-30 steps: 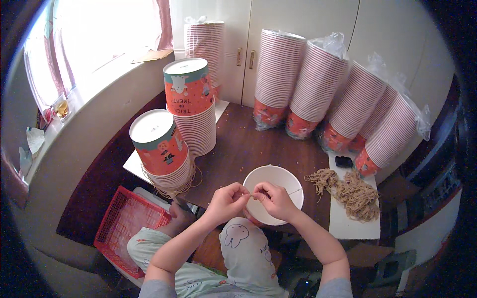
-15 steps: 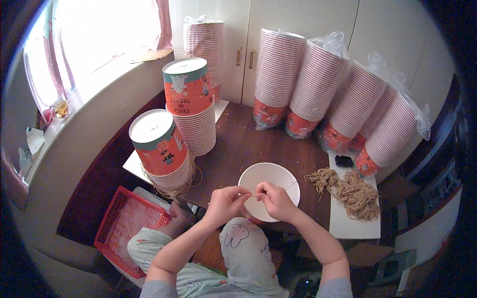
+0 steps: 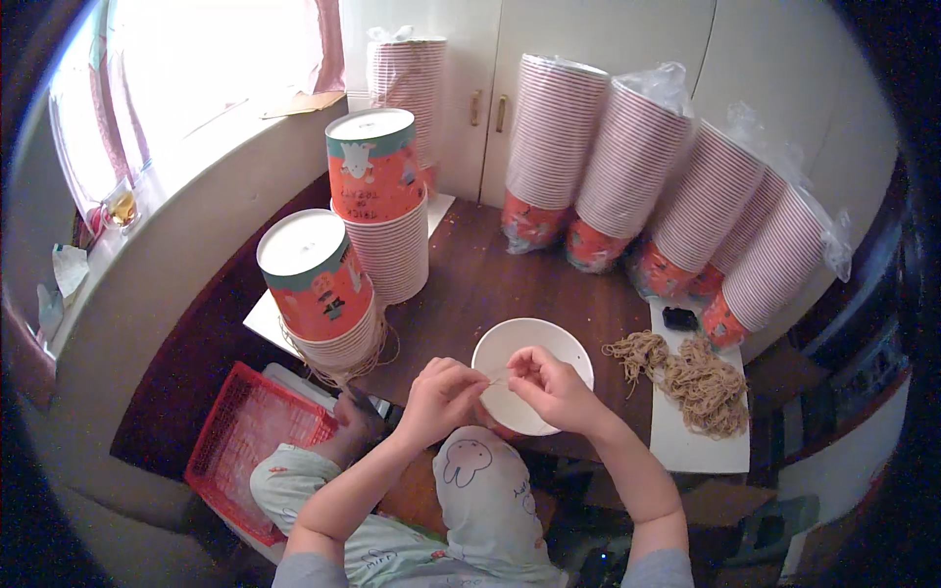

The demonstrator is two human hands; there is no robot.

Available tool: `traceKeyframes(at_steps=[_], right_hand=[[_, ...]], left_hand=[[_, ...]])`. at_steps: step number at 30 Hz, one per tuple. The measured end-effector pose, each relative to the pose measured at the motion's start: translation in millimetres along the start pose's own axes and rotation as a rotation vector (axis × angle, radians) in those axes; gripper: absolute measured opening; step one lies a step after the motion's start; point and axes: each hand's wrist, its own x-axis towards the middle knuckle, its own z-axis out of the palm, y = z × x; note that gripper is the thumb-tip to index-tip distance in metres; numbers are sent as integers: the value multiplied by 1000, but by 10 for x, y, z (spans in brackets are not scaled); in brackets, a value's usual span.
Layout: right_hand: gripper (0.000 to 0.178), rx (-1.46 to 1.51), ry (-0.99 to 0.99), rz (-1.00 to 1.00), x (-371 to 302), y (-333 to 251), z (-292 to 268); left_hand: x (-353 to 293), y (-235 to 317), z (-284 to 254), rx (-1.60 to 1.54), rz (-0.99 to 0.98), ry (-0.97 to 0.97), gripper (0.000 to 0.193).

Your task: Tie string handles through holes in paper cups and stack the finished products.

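A white-lined paper bucket (image 3: 578,365) stands upright at the near edge of the brown table, its mouth facing up. Above its near left rim, my left hand (image 3: 441,400) pinches a thin tan string (image 3: 499,379) between thumb and fingertips. My right hand (image 3: 552,390) is over the bucket's mouth, thumb and fingers closed on the other part of the same string. Only a short, faint stretch of it shows between the two hands. Right of the bucket lies a tangled pile of tan strings (image 3: 704,387), partly on a white board.
Two stacks of upside-down orange buckets (image 3: 319,299) stand at the left, loose strings around the nearer one's lower rims. Several plastic-wrapped bucket stacks (image 3: 554,137) line the back and right. A red basket (image 3: 221,441) sits lower left. A small black object (image 3: 678,318) lies by the strings.
My hands have drawn slightly apart, the right one rising a little, and the string now spans a small gap between them. The white end seen at the bucket's right rim no longer shows.
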Motion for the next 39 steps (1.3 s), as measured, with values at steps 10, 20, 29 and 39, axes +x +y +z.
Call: traceKeyframes(at_steps=[10,20,29,39], right_hand=[[15,-162,-31,-23,-142,-422,112],[13,-184,181,-116,-962,-60,1035],[17,-643,59,-302,-1101,74,1247],[10,-598,69,-395,-1189,192,1339]], left_hand=[[-36,198,-184,2,99,-69,19],[-921,133,-333,-655,-730,-256,18],[-1054,231,-124,-982,-912,-211,13],[-1059,203,-121,-934,-1019,-141,7]])
